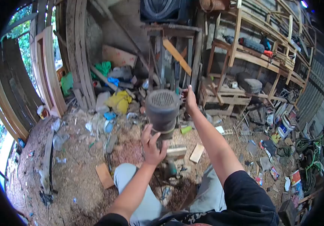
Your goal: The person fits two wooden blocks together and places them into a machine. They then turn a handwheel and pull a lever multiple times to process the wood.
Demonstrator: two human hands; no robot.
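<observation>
Black sleeve [250, 199], then right hand [190, 101], grip unclear; left hand [152, 150], half-curled, steadies a probable motor housing [162, 115], best held upright.

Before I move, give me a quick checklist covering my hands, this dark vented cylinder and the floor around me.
1. Left hand on the dark vented cylinder: ok, fingers against its lower side.
2. Right hand grip: cannot tell; it is reached out to the right of the cylinder, its fingers partly hidden.
3. Vented end unblocked: ok, no hand covers it.
4. Hands gloved: not ok, both are bare.
5. Floor free of trip hazards: not ok; a pale wood block, a brown board and scattered litter lie about.
6. Cylinder free of any cord: cannot tell, its underside is hidden.
</observation>
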